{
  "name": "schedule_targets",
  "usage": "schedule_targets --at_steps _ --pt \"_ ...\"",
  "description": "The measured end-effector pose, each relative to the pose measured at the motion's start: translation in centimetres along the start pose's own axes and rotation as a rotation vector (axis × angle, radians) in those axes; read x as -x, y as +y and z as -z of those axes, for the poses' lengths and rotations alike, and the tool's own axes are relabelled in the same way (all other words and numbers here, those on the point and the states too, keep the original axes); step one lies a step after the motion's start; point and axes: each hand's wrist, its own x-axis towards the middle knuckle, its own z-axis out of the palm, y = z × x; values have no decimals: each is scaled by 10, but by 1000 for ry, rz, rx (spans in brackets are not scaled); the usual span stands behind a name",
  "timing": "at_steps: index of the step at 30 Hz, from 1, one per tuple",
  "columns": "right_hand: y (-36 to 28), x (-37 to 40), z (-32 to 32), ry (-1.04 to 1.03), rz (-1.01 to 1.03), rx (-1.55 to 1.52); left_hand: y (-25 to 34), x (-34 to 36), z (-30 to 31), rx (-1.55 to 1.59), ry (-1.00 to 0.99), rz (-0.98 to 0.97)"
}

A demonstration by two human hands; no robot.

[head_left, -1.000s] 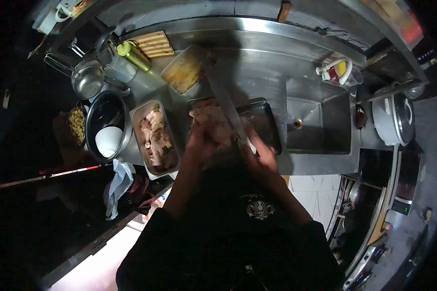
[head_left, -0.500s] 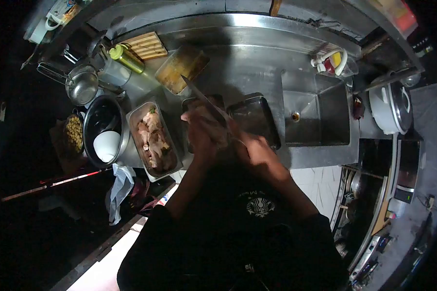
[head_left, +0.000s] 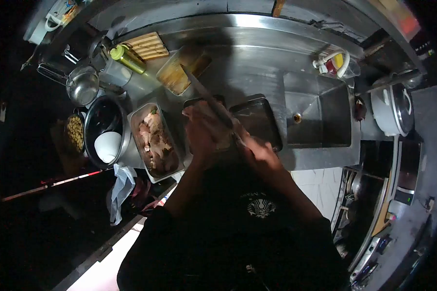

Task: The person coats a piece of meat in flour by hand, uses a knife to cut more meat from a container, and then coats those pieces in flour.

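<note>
My right hand [head_left: 257, 153] grips the handle of a long knife [head_left: 206, 94], whose blade points up and to the left over the steel counter. Just left of it, my left hand [head_left: 203, 131] is closed on a pale piece of raw meat [head_left: 213, 127], held above a dark metal tray [head_left: 257, 121]. The blade lies against the meat beside my left fingers. Much of the meat is hidden by my hands.
A steel pan of cut meat pieces [head_left: 155, 140] sits to the left, then a black pot with a white bowl [head_left: 107, 145]. Behind are a wooden board [head_left: 182, 70], a slatted board [head_left: 148, 44], a green bottle [head_left: 127, 58] and a strainer [head_left: 82, 85]. A sink [head_left: 320, 116] lies right.
The knife was swung down and left from a steeper angle, then its tip rose a little toward the wooden board. Both hands stayed together over the tray.
</note>
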Motion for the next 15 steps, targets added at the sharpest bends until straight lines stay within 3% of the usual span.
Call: schedule_targets --at_steps 1,4,7,9,10,12,13,15 --pt "-4 -7 2 8 -56 -131 -2 -2 3 -22 -25 14" --pt "9 6 -25 151 134 98 10 -10 12 -4 -28 22" --pt "4 18 -16 -196 -185 -40 57 -20 4 203 88 13" --pt "-5 25 -3 -234 -246 -76 75 -20 -1 383 162 65" --pt "-8 27 -1 -251 -278 -94 73 -20 5 297 151 79" --pt "10 24 -21 -33 -18 -14 64 -19 12 123 114 114" --pt "12 17 -23 82 107 32 60 -15 5 284 90 52" --pt "1 -6 -10 116 153 -177 62 -5 -1 250 113 71"
